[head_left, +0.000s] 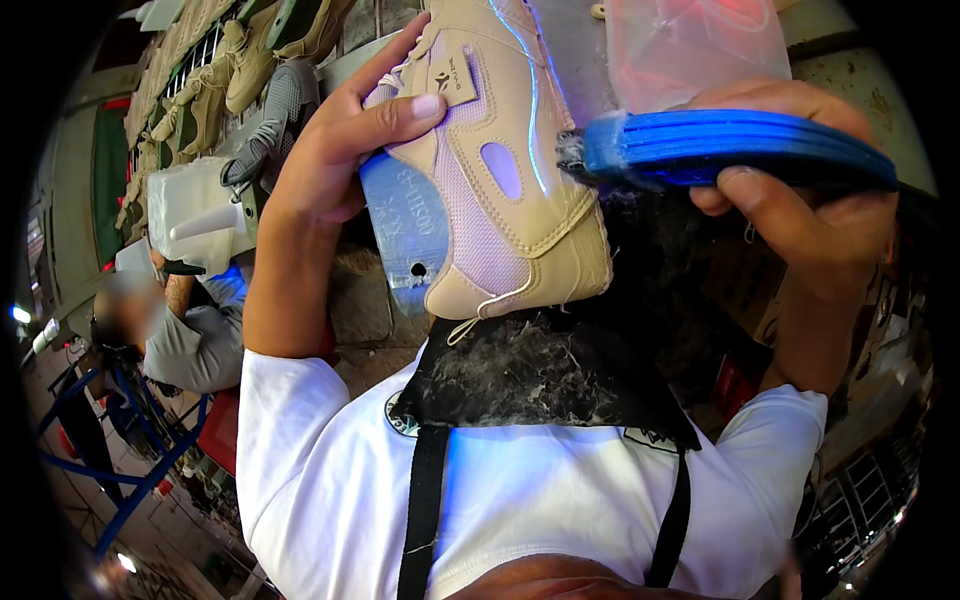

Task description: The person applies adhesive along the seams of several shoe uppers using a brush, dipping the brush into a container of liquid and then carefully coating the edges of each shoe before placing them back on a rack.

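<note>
in front of the chest, above the black apron (545, 370), a beige shoe (560, 225) lies on its side in the air, its heel toward the wearer and its toe cut off by the upper edge. the left hand (345, 145) holds it from the tongue side, thumb pressed by a small tag (455, 80), fingers reaching behind. a blue last (405, 225) sticks out of the collar, and a thin loop of cord (465, 330) hangs at the heel. the right hand (800, 190) is closed around a blue brush (730, 145), thumb on the near side; its dark, ragged tip sits at the shoe's right edge, though i cannot tell whether it touches. a clear bin (695, 50) stands beyond. to the left are a grey shoe (277, 115) and a co-worker (200, 345) in grey.
</note>
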The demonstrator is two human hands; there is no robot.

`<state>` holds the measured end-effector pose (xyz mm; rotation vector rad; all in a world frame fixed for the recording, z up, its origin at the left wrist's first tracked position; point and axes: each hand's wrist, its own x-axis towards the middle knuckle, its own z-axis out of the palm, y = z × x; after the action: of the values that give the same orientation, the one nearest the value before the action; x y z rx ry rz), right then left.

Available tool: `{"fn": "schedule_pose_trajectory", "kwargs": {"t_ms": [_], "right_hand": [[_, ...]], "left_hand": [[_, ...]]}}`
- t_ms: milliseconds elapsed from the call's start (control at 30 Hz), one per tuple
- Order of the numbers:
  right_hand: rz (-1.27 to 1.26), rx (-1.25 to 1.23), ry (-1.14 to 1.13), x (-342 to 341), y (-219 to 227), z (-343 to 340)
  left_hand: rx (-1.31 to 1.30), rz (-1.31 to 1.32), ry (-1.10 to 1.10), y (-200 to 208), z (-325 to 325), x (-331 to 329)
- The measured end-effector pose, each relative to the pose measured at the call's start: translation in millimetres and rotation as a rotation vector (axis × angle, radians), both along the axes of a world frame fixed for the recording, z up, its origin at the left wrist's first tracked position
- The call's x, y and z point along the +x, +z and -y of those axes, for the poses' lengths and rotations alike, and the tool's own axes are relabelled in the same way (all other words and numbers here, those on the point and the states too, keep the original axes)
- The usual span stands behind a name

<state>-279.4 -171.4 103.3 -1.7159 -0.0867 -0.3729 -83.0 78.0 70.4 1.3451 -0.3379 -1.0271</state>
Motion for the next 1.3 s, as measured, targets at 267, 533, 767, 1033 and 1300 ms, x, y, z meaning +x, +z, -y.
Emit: {"fn": "schedule_pose_trajectory", "kwargs": {"t_ms": [267, 533, 767, 1033, 1300], "right_hand": [[-0.131, 0.417, -0.039, -4, -19, -2], [0.445, 0.521, -0.441, -30, -24, 33], [0.189, 0.223, -0.485, -69, -41, 42], [-0.313, -0.269, -0.287, -64, -26, 22], [-0.535, -0.383, -0.427, -57, -23, 17]], "left_hand": [[-0.051, 0.055, 0.004, -5, 3, 2], [-0.388, 0.383, 0.371, -22, 16, 58], [-0.628, 0.566, 0.162, 4, 106, 153], [-0.003, 1.690, 0.181, -22, 171, 255], [0.011, 1.708, 0.144, -28, 181, 269]]}}
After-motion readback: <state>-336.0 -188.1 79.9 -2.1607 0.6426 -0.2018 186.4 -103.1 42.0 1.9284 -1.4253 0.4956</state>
